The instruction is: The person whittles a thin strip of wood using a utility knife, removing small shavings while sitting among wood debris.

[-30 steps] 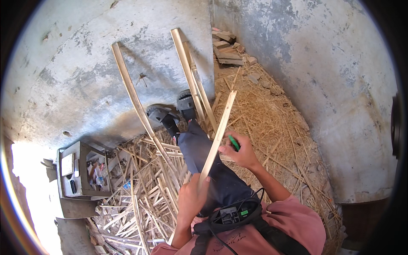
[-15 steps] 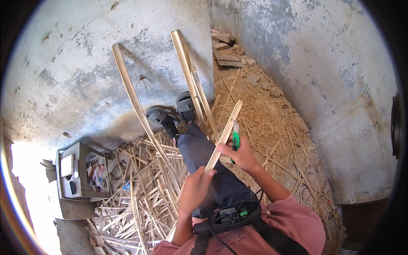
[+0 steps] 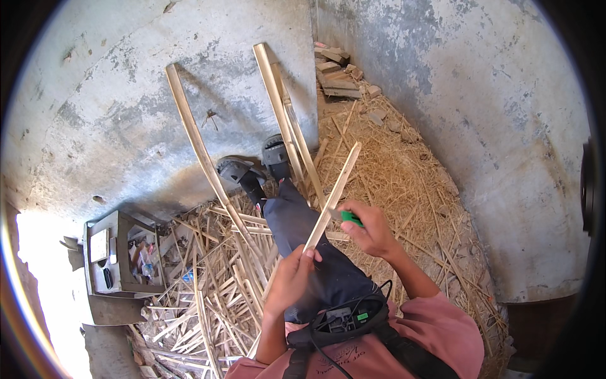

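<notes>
My left hand (image 3: 293, 278) grips a pale bamboo strip (image 3: 343, 177) that slants up and away over my dark-trousered legs (image 3: 287, 221). Closed round a green utility knife (image 3: 351, 218), my right hand (image 3: 372, 232) is at the strip's right side, above my left hand. The knife's blade lies at or very near the strip's edge; whether it touches, I cannot tell.
Long split strips (image 3: 189, 114) (image 3: 268, 82) lean on the pale wall (image 3: 113, 107). Loose offcuts (image 3: 186, 328) litter the floor at left, straw (image 3: 398, 177) at right. A grey cabinet (image 3: 113, 252) with odds and ends sits left; broken bricks (image 3: 338, 82) lie in the far corner.
My right hand has moved to the right and turned the knife from lengthwise along the strip to crosswise. The strip in my left hand has shifted slightly.
</notes>
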Tool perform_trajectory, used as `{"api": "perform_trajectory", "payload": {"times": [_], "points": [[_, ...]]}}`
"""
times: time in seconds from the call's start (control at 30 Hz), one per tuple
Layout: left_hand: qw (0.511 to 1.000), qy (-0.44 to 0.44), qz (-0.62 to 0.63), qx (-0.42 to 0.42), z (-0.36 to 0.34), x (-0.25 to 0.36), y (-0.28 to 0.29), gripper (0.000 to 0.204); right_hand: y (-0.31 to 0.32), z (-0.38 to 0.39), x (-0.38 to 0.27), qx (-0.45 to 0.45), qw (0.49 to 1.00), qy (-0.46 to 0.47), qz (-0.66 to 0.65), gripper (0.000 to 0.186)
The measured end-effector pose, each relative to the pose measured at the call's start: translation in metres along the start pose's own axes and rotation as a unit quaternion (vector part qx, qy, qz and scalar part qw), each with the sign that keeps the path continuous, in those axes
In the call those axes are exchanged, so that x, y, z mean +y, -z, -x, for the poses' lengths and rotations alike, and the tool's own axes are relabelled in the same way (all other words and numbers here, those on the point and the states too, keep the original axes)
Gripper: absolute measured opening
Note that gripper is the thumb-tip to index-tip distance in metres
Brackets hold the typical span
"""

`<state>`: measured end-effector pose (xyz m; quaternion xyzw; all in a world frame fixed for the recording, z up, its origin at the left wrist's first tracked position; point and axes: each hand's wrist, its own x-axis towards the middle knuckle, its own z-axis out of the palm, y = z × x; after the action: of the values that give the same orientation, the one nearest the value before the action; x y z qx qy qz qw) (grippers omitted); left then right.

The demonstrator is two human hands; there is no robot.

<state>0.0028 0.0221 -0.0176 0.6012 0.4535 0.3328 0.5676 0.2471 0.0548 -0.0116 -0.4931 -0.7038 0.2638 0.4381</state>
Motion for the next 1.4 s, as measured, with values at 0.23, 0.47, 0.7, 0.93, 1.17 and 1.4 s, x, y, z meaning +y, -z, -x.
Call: {"api": "perform_trajectory", "payload": {"times": [0.23, 0.47, 0.7, 0.93, 1.17, 1.4], "points": [[0.995, -0.011, -0.089, 0.037, 0.000, 0.013, -0.007, 0.032, -0.010, 0.007, -0.013, 0.013, 0.985, 0.096, 0.142, 0.031], [0.995, -0.015, -0.089, 0.041, 0.000, 0.010, -0.008, 0.036, -0.021, 0.008, -0.012, 0.046, 0.975, 0.136, 0.167, 0.028], [0.996, 0.007, -0.085, 0.038, 0.004, 0.009, -0.006, 0.038, -0.021, 0.006, -0.010, 0.093, 0.967, 0.128, 0.202, 0.029], [0.994, 0.021, -0.096, 0.044, 0.008, 0.010, -0.006, 0.040, -0.014, 0.000, -0.004, 0.085, 0.964, 0.119, 0.220, 0.030], [0.993, 0.026, -0.108, 0.034, 0.018, -0.009, 0.000, 0.041, 0.010, -0.021, 0.017, 0.141, 0.960, 0.052, 0.236, 0.034], [0.994, 0.004, -0.100, 0.042, 0.024, -0.023, 0.002, 0.043, 0.017, -0.032, 0.034, 0.154, 0.957, 0.040, 0.242, 0.033]]}}
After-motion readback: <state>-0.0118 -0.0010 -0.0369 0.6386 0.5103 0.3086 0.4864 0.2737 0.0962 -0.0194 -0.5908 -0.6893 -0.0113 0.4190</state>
